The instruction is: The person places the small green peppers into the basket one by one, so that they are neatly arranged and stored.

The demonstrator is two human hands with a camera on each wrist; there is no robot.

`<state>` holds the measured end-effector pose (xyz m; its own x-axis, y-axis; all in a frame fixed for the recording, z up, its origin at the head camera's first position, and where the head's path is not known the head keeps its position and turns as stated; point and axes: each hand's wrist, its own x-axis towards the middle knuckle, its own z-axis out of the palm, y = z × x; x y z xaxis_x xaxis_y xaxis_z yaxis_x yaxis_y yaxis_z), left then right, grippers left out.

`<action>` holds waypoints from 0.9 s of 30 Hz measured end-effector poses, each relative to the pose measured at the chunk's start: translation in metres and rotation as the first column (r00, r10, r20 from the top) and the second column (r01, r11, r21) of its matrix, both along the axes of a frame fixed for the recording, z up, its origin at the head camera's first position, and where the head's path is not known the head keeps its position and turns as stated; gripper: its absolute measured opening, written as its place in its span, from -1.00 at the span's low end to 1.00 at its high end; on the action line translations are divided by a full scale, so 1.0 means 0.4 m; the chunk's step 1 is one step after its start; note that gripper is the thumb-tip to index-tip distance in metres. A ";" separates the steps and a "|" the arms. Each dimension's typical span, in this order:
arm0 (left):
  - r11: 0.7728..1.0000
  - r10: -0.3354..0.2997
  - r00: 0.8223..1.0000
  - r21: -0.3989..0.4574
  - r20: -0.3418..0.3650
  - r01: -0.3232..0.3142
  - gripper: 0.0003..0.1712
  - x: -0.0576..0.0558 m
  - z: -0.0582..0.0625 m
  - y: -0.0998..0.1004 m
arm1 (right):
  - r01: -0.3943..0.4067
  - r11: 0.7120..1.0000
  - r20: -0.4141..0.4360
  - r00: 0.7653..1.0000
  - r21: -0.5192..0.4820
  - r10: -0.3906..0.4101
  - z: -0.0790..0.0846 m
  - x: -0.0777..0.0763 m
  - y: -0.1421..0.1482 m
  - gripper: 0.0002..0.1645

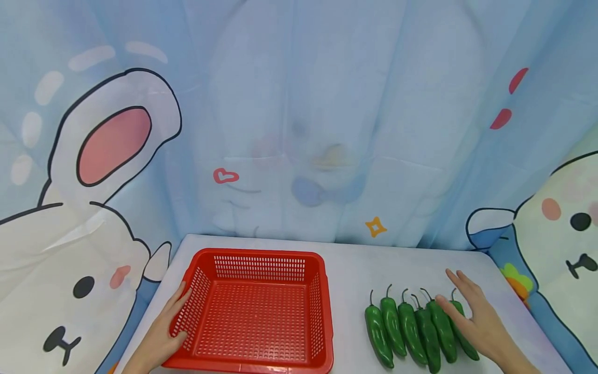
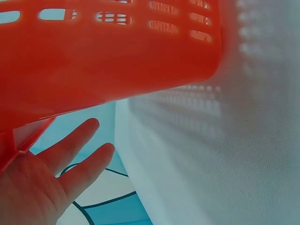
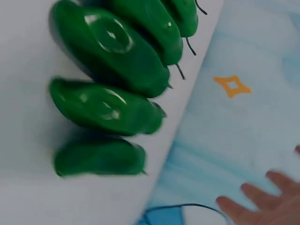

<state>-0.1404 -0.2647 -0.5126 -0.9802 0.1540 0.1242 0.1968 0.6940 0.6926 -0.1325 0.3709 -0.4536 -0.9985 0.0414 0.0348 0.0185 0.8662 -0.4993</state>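
A red plastic basket with perforated walls stands on the left part of the white table. At its left rim is my left hand, thumb and fingers spread; in the left wrist view two fingers extend fairly straight beneath the rim, and the thumb is hidden. Several glossy green peppers with thin stems lie side by side in a row right of the basket. Over the right end of that row hovers my right hand, fingers spread and holding nothing. The right wrist view shows the peppers close up, apart from the fingertips.
White cloth covers the table. A blue curtain printed with cartoon animals hangs behind it and along both sides. White tabletop lies between the basket and the peppers.
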 end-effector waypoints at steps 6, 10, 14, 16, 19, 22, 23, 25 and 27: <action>1.000 0.007 1.000 0.016 0.010 -0.007 0.02 0.003 -0.001 -0.001 | 0.327 0.917 0.294 0.921 -0.227 -0.256 -0.027 -0.023 0.066 0.16; 0.999 0.011 1.000 0.038 0.024 -0.012 0.01 0.006 0.001 -0.004 | 0.454 0.845 0.360 0.867 -0.283 -0.346 -0.058 -0.025 0.089 0.15; 0.999 0.014 1.000 0.043 0.019 -0.015 0.00 0.006 0.001 -0.005 | 0.509 0.819 0.361 0.840 -0.265 -0.405 -0.093 -0.022 0.093 0.03; 0.999 0.012 1.000 0.041 0.007 -0.012 0.00 0.004 -0.001 -0.004 | 0.531 0.807 0.356 0.829 -0.257 -0.432 -0.110 -0.022 0.091 -0.03; 0.999 0.011 1.000 0.039 -0.011 -0.010 0.00 0.000 -0.003 -0.002 | 0.550 0.799 0.345 0.819 -0.244 -0.459 -0.127 -0.024 0.088 -0.09; 0.998 0.010 1.000 0.064 0.004 -0.011 0.01 -0.001 -0.006 0.000 | 0.561 0.797 0.335 0.813 -0.225 -0.477 -0.140 -0.029 0.087 -0.17; 0.998 0.012 1.000 0.069 0.011 -0.013 0.01 -0.001 -0.007 0.000 | 0.563 0.798 0.327 0.812 -0.217 -0.484 -0.145 -0.032 0.086 -0.20; 0.996 0.015 1.000 0.084 0.027 -0.017 0.02 -0.001 -0.008 0.000 | 0.573 0.793 0.316 0.806 -0.207 -0.500 -0.153 -0.037 0.085 -0.26; 0.996 0.019 0.999 0.086 0.036 -0.022 0.02 -0.002 -0.010 0.000 | 0.583 0.786 0.306 0.801 -0.203 -0.515 -0.163 -0.042 0.084 -0.29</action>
